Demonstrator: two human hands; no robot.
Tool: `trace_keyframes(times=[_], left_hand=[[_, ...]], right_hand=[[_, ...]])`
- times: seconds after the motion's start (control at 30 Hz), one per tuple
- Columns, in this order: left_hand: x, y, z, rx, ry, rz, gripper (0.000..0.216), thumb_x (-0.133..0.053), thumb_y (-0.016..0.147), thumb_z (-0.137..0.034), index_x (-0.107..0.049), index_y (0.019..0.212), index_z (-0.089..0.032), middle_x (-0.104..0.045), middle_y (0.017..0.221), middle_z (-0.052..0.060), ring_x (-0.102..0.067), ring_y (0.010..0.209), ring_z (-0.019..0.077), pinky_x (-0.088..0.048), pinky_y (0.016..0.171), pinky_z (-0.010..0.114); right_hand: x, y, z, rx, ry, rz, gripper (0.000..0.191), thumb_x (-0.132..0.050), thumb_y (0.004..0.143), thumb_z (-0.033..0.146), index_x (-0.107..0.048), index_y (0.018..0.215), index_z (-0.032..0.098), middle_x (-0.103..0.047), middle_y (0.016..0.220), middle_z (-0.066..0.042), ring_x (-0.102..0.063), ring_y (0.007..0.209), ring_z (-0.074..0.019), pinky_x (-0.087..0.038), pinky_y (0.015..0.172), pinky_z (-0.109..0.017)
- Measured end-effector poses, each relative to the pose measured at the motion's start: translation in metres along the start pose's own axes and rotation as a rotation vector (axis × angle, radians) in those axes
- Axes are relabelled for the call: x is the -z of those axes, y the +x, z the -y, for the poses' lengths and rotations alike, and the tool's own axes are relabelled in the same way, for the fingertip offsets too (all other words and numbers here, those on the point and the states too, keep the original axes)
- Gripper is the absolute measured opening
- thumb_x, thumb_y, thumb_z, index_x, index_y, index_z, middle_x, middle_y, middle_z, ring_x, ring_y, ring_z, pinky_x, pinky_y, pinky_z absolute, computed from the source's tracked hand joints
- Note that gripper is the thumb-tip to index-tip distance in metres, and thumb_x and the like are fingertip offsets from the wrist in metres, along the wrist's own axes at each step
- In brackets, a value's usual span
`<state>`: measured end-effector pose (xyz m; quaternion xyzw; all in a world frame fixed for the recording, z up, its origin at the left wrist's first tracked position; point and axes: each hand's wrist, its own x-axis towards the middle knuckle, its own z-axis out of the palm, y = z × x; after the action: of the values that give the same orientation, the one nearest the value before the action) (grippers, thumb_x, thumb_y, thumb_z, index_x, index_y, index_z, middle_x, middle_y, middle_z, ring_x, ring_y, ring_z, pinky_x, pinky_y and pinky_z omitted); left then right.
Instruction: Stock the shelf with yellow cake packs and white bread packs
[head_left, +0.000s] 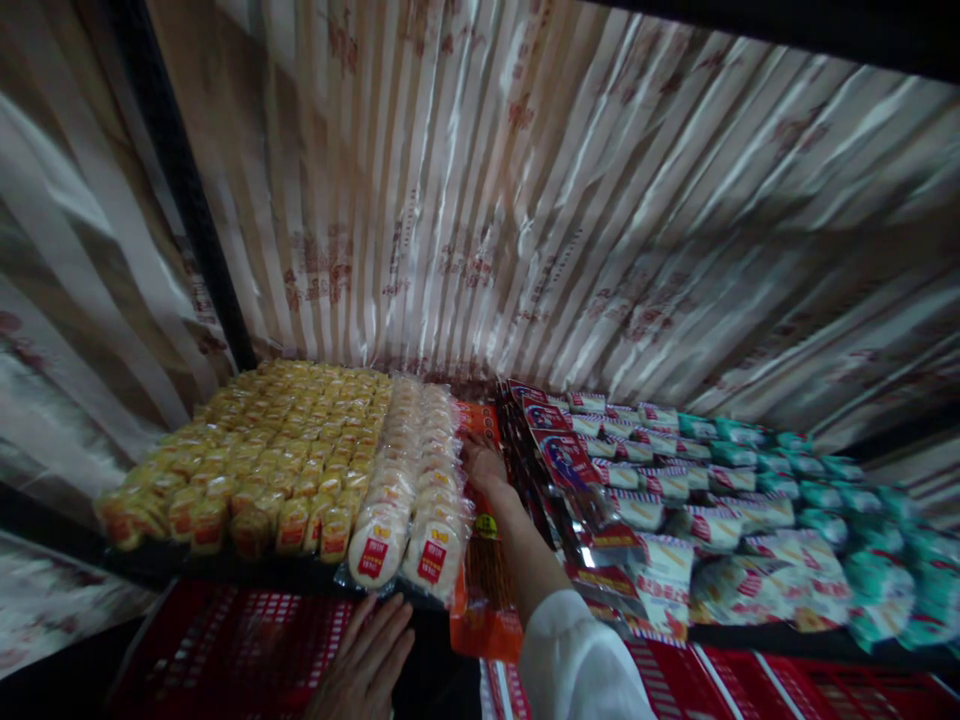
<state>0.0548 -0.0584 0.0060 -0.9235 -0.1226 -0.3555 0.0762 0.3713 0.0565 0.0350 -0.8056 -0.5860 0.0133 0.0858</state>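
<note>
My right hand [482, 465] reaches deep onto the shelf, over orange snack packets [487, 590] lying in a narrow row. Its fingers look stretched out on the rear orange packet, though dim and blurred. My left hand [367, 650] is low at the shelf's front edge, fingers extended and holding nothing. Just above its fingertips are white rice crackers [377, 550] in clear wrappers, standing in two rows. To the right of my right arm are dark red packets [562, 460], overlapping from front to back.
Many small yellow wrapped snacks [285, 440] fill the shelf's left side. White-and-red bags [660, 570] and green bags [881, 590] stand at right. Red plastic baskets [247, 640] sit below the front edge. A striped plastic sheet [465, 200] hangs behind, beside a dark post [184, 170].
</note>
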Motion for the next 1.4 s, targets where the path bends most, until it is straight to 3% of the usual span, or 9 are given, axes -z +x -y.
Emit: trace_keyframes(times=[0.17,0.33,0.47,0.6,0.77,0.97,1.23,1.4], left_hand=[[0.0,-0.003,0.0,0.014,0.02,0.005,0.046,-0.034,0.079,0.002,-0.058,0.115,-0.016,-0.063,0.12,0.003,-0.045,0.126,0.014,-0.015,0.117,0.039],[0.0,-0.001,-0.002,0.019,-0.005,-0.008,0.046,-0.033,0.079,0.003,-0.061,0.111,-0.015,-0.063,0.119,0.002,-0.045,0.125,0.0138,-0.01,0.118,0.038],[0.004,-0.003,-0.002,0.018,-0.04,0.017,0.043,-0.034,0.082,-0.001,-0.058,0.116,-0.013,-0.061,0.122,0.006,-0.042,0.128,0.0153,-0.011,0.118,0.038],[0.009,-0.009,-0.004,0.044,-0.074,0.05,0.042,-0.036,0.085,-0.005,-0.055,0.121,-0.014,-0.06,0.125,0.007,-0.04,0.13,0.0157,-0.014,0.117,0.037],[0.013,-0.012,-0.01,0.018,-0.066,0.026,0.04,-0.035,0.085,-0.004,-0.059,0.115,-0.014,-0.063,0.12,0.005,-0.043,0.128,0.0144,-0.011,0.117,0.037],[0.013,-0.012,-0.015,0.025,-0.016,-0.004,0.038,-0.037,0.083,-0.003,-0.061,0.109,-0.016,-0.066,0.114,0.003,-0.05,0.12,0.0125,-0.009,0.118,0.036],[0.012,-0.014,-0.017,0.021,-0.044,0.019,0.038,-0.038,0.082,-0.004,-0.06,0.11,-0.015,-0.065,0.115,0.004,-0.05,0.121,0.0144,-0.009,0.117,0.039],[0.027,-0.015,-0.014,0.048,-0.07,0.074,0.039,-0.037,0.085,-0.006,-0.057,0.116,-0.016,-0.064,0.118,0.003,-0.048,0.123,0.0133,-0.01,0.117,0.035]], right_hand=[[0.001,-0.002,-0.001,-0.001,0.008,-0.068,0.036,-0.046,0.085,0.018,-0.062,0.117,0.021,-0.057,0.128,-0.006,-0.045,0.12,-0.0181,-0.027,0.104,-0.03],[0.003,-0.005,0.0,-0.003,0.015,-0.128,0.037,-0.04,0.085,0.011,-0.067,0.109,0.02,-0.056,0.13,-0.005,-0.039,0.127,-0.0181,-0.025,0.108,-0.032],[0.001,-0.017,0.001,-0.042,0.042,-0.186,0.045,-0.036,0.083,0.007,-0.059,0.122,0.015,-0.052,0.134,-0.009,-0.038,0.129,-0.018,-0.026,0.108,-0.032],[-0.008,-0.05,0.001,-0.113,0.056,-0.255,0.049,-0.036,0.082,0.008,-0.051,0.129,0.007,-0.049,0.136,-0.015,-0.038,0.13,-0.0198,-0.029,0.108,-0.031],[-0.016,-0.086,0.009,-0.102,0.026,-0.183,0.053,-0.038,0.084,0.014,-0.045,0.136,0.017,-0.041,0.143,-0.011,-0.032,0.134,-0.0227,-0.028,0.108,-0.037],[-0.011,-0.09,0.017,-0.135,0.005,-0.106,0.05,-0.037,0.086,0.017,-0.047,0.135,0.02,-0.04,0.144,-0.009,-0.035,0.133,-0.0226,-0.027,0.108,-0.035],[-0.014,-0.092,0.02,-0.165,0.005,-0.115,0.05,-0.038,0.087,0.018,-0.043,0.137,0.019,-0.034,0.147,-0.008,-0.03,0.135,-0.022,-0.026,0.108,-0.035],[-0.01,-0.093,0.021,-0.161,0.013,-0.233,0.042,-0.04,0.088,0.018,-0.056,0.126,0.023,-0.041,0.143,-0.007,-0.025,0.135,-0.0256,-0.028,0.105,-0.041]])
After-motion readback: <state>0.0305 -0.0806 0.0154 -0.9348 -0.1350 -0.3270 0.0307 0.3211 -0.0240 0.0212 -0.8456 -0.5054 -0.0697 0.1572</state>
